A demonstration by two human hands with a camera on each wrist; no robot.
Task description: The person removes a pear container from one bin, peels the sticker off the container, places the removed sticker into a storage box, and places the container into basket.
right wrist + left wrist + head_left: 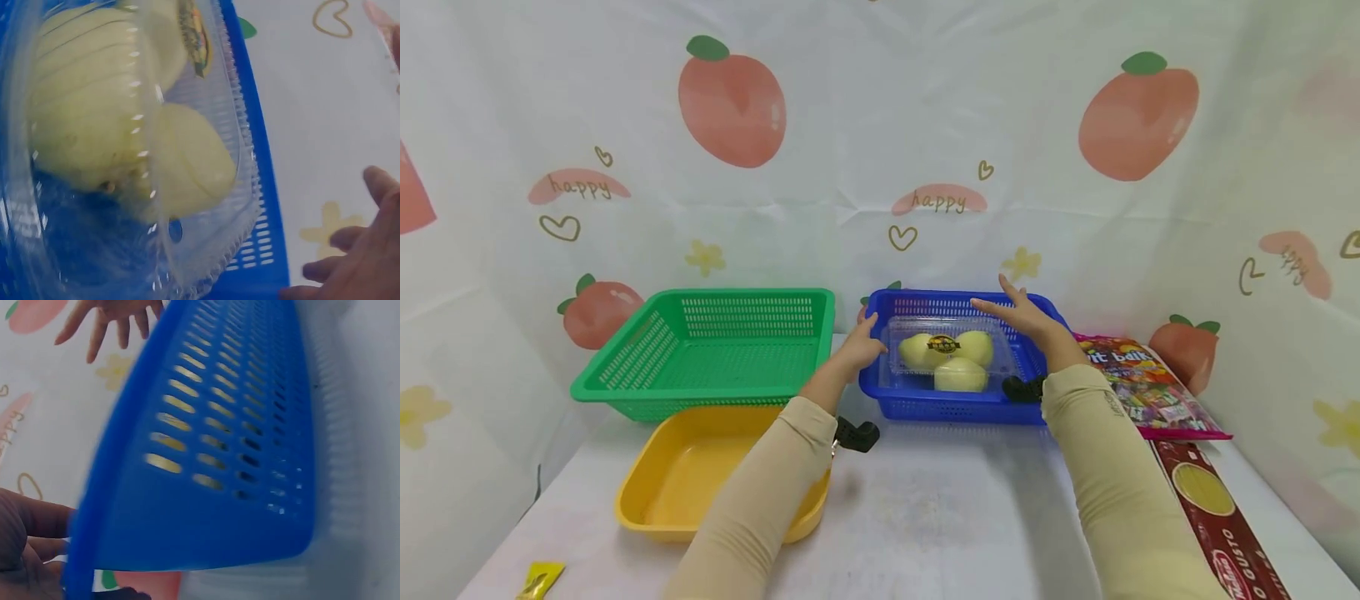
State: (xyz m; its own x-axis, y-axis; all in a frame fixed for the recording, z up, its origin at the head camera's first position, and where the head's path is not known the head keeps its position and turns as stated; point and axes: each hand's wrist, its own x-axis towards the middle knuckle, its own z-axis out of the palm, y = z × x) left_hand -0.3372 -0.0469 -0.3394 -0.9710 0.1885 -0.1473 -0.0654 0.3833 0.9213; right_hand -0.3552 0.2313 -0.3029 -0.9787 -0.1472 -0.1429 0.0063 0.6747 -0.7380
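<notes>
A clear plastic box (992,333) with pale yellow-green round fruits (87,94) and a dark label sits inside the blue basket (955,408). My left hand (859,348) is at the basket's left rim, fingers spread; in the left wrist view the fingers (47,519) pass partly behind that rim, so contact is hard to judge. Above the basket's back right part my right hand (1026,317) is raised with fingers spread, holding nothing. The right wrist view has this hand (362,256) beyond the rim, apart from the box.
Left of the blue basket stands a green basket (745,362), with a yellow basin (677,467) before it. On the right lie a candy bag (1157,387) and a red pasta pack (1217,517). A small yellow packet (540,578) lies front left. Printed cloth hangs behind.
</notes>
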